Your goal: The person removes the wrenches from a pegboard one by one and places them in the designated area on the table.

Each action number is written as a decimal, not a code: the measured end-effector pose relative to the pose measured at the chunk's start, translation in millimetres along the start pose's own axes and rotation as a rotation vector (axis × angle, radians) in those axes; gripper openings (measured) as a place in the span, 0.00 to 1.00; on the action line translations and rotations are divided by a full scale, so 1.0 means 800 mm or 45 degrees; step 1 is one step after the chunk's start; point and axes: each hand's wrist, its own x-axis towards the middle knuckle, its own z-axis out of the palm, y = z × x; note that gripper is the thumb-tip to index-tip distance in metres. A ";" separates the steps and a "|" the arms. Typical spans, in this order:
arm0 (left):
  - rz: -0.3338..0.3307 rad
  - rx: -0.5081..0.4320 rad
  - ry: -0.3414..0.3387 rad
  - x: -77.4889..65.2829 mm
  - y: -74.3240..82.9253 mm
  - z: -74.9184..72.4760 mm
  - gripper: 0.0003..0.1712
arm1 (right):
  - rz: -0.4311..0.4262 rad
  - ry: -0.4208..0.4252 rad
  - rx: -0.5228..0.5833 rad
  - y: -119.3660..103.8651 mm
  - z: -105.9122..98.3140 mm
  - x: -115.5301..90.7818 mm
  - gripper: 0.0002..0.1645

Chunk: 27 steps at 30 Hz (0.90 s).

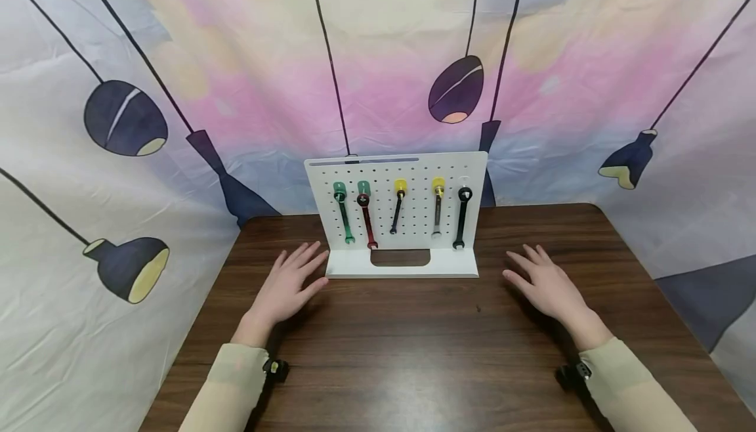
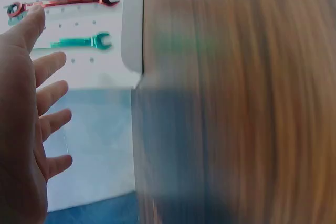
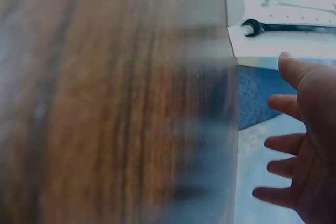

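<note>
A white pegboard stand stands at the back of the table with several combination wrenches hanging in a row. From the left hang a green wrench, a red wrench, a small dark wrench, a silver wrench and a black wrench. My left hand, fingers spread, is beside the stand's left base corner, holding nothing. Off to the stand's right, a gap away, my right hand is also spread and bare. Each wrist view shows straight fingers near the board.
The brown wooden table reaches back to a hanging cloth printed with lamps. Green, yellow and pale hooks hold the wrenches. A cutout opens in the stand's base. A small dark speck lies on the table.
</note>
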 end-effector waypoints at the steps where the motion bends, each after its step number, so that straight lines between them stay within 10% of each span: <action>1: 0.013 -0.007 0.002 0.004 0.004 0.002 0.37 | -0.003 0.012 0.046 0.002 0.000 -0.001 0.41; 11: 0.207 -0.332 0.129 0.041 0.061 0.028 0.30 | -0.006 0.205 0.489 0.010 0.003 0.010 0.31; 27: 0.171 -0.986 0.090 0.111 0.181 0.075 0.28 | -0.003 0.345 1.100 -0.029 -0.020 0.087 0.32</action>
